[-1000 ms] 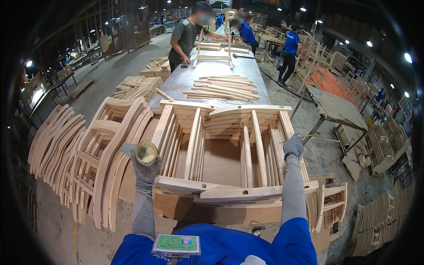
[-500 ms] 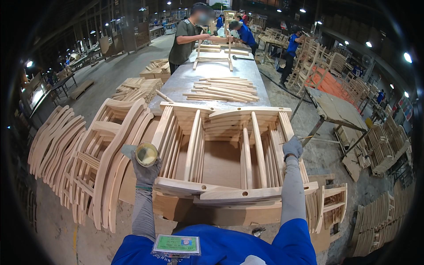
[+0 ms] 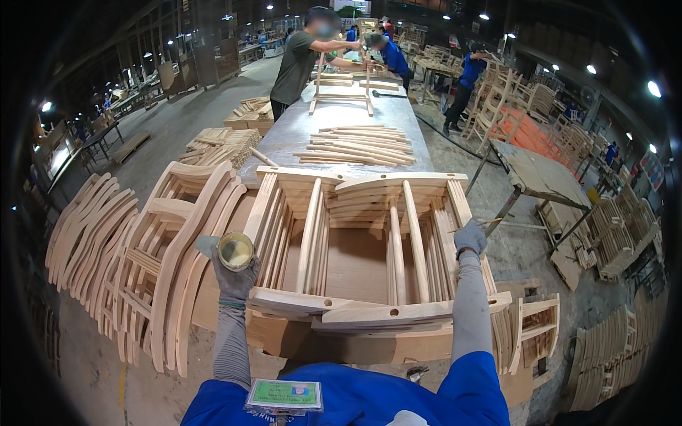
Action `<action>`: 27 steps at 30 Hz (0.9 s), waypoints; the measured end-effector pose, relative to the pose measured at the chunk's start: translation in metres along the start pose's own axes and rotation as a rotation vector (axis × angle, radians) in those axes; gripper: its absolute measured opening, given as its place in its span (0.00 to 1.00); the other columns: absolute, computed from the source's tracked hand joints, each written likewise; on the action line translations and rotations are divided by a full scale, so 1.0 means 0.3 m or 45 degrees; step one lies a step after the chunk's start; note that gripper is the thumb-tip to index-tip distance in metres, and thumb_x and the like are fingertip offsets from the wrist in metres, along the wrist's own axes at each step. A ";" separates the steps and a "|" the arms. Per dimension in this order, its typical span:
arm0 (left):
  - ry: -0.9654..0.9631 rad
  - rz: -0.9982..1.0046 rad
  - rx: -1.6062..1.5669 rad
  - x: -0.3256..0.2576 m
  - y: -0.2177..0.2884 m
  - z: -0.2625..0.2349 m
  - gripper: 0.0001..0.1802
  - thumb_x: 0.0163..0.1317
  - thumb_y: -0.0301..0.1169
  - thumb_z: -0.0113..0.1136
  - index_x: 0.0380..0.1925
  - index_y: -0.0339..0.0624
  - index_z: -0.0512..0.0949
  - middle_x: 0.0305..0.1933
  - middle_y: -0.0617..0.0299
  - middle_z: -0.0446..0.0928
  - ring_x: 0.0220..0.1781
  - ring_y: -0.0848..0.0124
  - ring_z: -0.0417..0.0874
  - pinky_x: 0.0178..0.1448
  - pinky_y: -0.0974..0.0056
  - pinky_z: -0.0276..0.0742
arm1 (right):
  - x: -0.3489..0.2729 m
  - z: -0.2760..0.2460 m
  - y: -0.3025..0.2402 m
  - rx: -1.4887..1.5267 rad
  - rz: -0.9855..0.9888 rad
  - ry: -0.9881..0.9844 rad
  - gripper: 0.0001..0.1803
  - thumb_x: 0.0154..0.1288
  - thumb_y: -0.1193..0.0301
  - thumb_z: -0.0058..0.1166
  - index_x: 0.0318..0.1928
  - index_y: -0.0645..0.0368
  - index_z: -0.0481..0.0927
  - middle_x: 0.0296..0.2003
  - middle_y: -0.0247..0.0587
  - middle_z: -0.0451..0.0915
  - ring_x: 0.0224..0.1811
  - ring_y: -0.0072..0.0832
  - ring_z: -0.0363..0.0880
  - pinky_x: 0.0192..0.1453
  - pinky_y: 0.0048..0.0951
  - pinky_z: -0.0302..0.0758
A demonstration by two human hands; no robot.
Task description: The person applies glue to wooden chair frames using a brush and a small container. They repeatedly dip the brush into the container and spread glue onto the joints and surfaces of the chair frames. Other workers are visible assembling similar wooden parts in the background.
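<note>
Pale tan bare-wood slatted chair frame [image 3: 355, 241], unfinished. Left hand [image 3: 234, 273] and right hand [image 3: 469, 237] in grey knit gloves. Small round open tin cup [image 3: 236, 250]: dull metal rim, yellowish inside. Long grey metal-topped workbench [image 3: 341, 121]. Sleeves grey, shirt bright blue. Green-and-white rectangular card badge [image 3: 284, 395]. Stacked curved chair parts [image 3: 128, 241] same pale tan.

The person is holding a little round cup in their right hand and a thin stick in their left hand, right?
Not quite: the hands are swapped. The head view shows the small round open container in the gloved left hand, and the thin wooden stick in the gloved right hand, over the stacked pale wooden chair frames.
</note>
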State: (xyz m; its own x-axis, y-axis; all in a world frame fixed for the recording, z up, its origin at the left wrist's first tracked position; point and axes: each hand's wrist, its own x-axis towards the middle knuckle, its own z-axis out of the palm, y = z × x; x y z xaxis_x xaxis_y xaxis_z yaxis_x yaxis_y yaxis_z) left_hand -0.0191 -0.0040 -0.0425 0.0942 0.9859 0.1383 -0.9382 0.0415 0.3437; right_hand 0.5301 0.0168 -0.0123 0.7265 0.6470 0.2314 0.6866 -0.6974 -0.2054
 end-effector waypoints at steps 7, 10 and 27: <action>0.038 0.005 0.022 -0.005 0.005 -0.003 0.32 0.60 0.58 0.48 0.54 0.45 0.69 0.48 0.47 0.75 0.48 0.54 0.78 0.47 0.50 0.80 | -0.015 -0.009 -0.016 0.028 0.019 0.002 0.16 0.56 0.67 0.50 0.45 0.56 0.75 0.43 0.52 0.79 0.46 0.46 0.79 0.47 0.42 0.76; 0.018 -0.013 -0.008 -0.003 0.005 -0.010 0.32 0.61 0.58 0.48 0.54 0.45 0.68 0.48 0.47 0.75 0.49 0.54 0.78 0.47 0.50 0.80 | -0.017 -0.014 -0.013 0.029 0.021 0.027 0.16 0.57 0.67 0.50 0.46 0.56 0.74 0.44 0.52 0.78 0.46 0.46 0.79 0.47 0.42 0.76; 0.033 -0.020 0.038 -0.002 0.004 -0.010 0.33 0.59 0.60 0.49 0.56 0.48 0.68 0.48 0.47 0.75 0.48 0.55 0.78 0.48 0.51 0.79 | 0.011 0.030 0.003 0.020 0.011 0.038 0.15 0.58 0.66 0.50 0.45 0.55 0.75 0.43 0.51 0.79 0.45 0.46 0.80 0.45 0.42 0.77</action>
State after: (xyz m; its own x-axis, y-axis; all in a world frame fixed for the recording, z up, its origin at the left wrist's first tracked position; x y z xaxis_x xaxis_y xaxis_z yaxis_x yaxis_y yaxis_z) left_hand -0.0213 -0.0041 -0.0449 0.1000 0.9891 0.1083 -0.9262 0.0528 0.3734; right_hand 0.5334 0.0212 -0.0204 0.7316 0.6312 0.2576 0.6806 -0.6982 -0.2221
